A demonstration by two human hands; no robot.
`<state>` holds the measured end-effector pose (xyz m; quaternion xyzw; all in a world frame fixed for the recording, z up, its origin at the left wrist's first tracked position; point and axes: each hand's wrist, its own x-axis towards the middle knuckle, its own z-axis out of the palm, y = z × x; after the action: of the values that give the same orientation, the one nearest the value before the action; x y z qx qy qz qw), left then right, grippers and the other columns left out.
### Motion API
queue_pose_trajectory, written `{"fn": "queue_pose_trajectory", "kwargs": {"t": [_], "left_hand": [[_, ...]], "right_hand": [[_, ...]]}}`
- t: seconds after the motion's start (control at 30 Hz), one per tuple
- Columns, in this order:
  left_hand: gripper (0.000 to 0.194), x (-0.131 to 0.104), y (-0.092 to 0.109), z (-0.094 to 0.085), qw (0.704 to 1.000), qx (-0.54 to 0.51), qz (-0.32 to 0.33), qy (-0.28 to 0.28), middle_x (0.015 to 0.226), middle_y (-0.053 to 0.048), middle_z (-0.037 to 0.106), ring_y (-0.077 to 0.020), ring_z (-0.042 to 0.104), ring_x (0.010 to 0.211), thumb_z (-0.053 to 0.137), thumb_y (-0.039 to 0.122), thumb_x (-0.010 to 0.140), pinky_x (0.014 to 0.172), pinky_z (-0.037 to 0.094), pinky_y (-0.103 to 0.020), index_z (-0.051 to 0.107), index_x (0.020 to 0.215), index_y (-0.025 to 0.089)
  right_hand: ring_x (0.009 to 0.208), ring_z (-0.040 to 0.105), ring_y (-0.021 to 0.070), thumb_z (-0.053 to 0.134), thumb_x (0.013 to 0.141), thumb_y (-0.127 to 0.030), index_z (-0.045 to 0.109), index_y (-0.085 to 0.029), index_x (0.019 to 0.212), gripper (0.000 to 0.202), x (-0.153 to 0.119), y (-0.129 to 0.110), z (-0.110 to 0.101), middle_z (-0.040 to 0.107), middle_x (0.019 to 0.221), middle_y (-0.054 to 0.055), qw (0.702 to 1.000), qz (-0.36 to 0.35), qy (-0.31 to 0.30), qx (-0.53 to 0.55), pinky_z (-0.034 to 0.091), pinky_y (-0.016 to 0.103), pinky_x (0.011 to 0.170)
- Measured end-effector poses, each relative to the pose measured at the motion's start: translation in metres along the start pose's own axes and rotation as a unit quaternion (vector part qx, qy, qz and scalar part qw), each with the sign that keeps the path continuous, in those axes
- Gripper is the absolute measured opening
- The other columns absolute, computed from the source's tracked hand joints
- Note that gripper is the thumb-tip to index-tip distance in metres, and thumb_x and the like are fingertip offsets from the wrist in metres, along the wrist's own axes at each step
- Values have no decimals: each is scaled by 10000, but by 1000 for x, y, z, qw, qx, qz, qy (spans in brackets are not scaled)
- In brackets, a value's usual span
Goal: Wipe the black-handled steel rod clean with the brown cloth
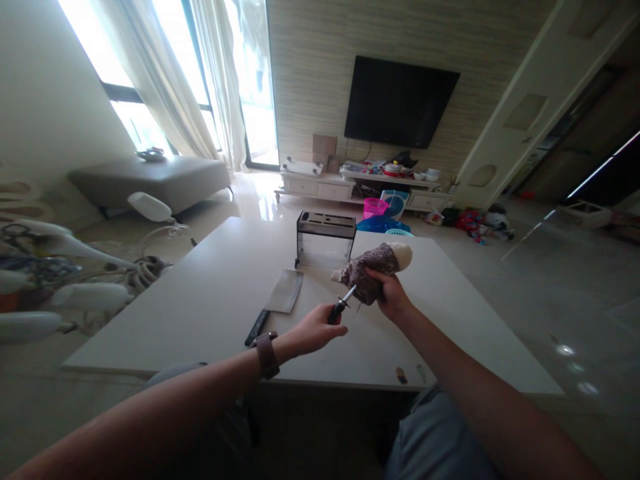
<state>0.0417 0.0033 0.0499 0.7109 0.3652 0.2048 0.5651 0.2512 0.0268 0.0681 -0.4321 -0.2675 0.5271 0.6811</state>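
Note:
My left hand (316, 328), with a dark watch on the wrist, is closed around the black handle of a honing steel (338, 309). The pale rod points up and to the right, and its far end disappears at a fuzzy grey-and-white cloth (373, 265). My right hand (393, 297) grips that bunched cloth, thumb on top. Left of the hands a cleaver (286, 292) lies flat, its black handle towards me. Just beyond the cloth a clear-sided knife block (326, 224) with a slotted top stands upright. Whether the rod touches the cloth or goes inside it, I cannot tell.
The white table (200, 320) spreads in front of me, with a small dark-and-yellow item (401, 375) near its front edge. White chairs (95, 297) crowd the left side. Past the table are a pink basket (375, 207), a low cabinet (315, 188) and a wall-mounted television (400, 100).

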Motion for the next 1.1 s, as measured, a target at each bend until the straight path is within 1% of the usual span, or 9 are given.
{"fn": "queue_pose_trajectory", "kwargs": {"t": [0.1, 0.23, 0.4, 0.5, 0.6, 0.73, 0.87, 1.0, 1.1], "left_hand": [[252, 0, 0, -6, 1000, 4, -13, -16, 645, 59, 445, -102, 407, 562, 682, 330, 766, 536, 287, -242, 471, 740, 195], [233, 1, -1, -15, 999, 6, -27, -30, 651, 56, 450, -103, 415, 547, 675, 351, 784, 526, 301, -242, 510, 773, 187], [220, 4, -1, -22, 999, 8, -25, -38, 647, 57, 441, -99, 406, 538, 654, 358, 806, 514, 297, -237, 523, 783, 182], [224, 4, 2, -25, 999, 3, -19, -42, 646, 58, 441, -97, 399, 531, 648, 371, 813, 510, 295, -237, 536, 794, 178], [235, 2, 7, -28, 999, 6, -21, -42, 631, 60, 438, -97, 396, 520, 639, 386, 818, 508, 292, -241, 545, 788, 173], [242, 1, 10, -28, 999, 10, -25, -33, 621, 54, 445, -98, 402, 513, 626, 392, 821, 504, 278, -246, 546, 764, 171], [248, -2, 10, -27, 999, 10, -33, -6, 583, 58, 432, -97, 383, 490, 632, 383, 806, 494, 242, -255, 527, 721, 175], [249, -6, 9, -29, 999, 5, -38, -1, 584, 54, 431, -97, 376, 490, 630, 386, 801, 488, 223, -259, 548, 720, 166], [243, -7, 9, -28, 999, -2, -36, 4, 585, 54, 434, -97, 374, 491, 632, 385, 800, 485, 231, -256, 555, 730, 165]], "right_hand": [[785, 775, 216, 827, 649, -152, 780, -167, 896, 253, 9, -6, -9, 823, 891, 42, 1000, -4, 27, 9, 647, 345, 805], [766, 774, 204, 820, 670, -158, 770, -157, 940, 275, 17, -4, -19, 823, 899, 40, 999, -5, 48, 9, 653, 324, 750], [782, 779, 206, 828, 687, -157, 766, -156, 985, 304, 28, -4, -26, 824, 912, 44, 998, -10, 53, 15, 656, 344, 783], [780, 780, 206, 817, 714, -153, 766, -154, 990, 281, 35, -13, -33, 823, 907, 50, 998, -32, 54, 26, 659, 346, 779], [743, 774, 192, 786, 740, -126, 768, -141, 978, 239, 39, -24, -38, 821, 894, 58, 995, -49, 77, 41, 658, 325, 742], [728, 769, 182, 747, 774, -121, 769, -128, 982, 209, 38, -32, -35, 820, 869, 55, 991, -42, 114, 58, 653, 294, 682], [738, 770, 169, 739, 788, -127, 765, -151, 992, 207, 29, -29, -26, 822, 885, 35, 993, -42, 94, 63, 651, 280, 691], [733, 770, 171, 709, 832, -168, 769, -169, 954, 136, 20, -22, -24, 822, 876, 26, 997, 6, 61, 45, 650, 282, 676], [772, 775, 180, 715, 831, -181, 770, -197, 936, 119, 14, -17, -21, 822, 888, 8, 998, 17, 40, 35, 653, 294, 707]]}}
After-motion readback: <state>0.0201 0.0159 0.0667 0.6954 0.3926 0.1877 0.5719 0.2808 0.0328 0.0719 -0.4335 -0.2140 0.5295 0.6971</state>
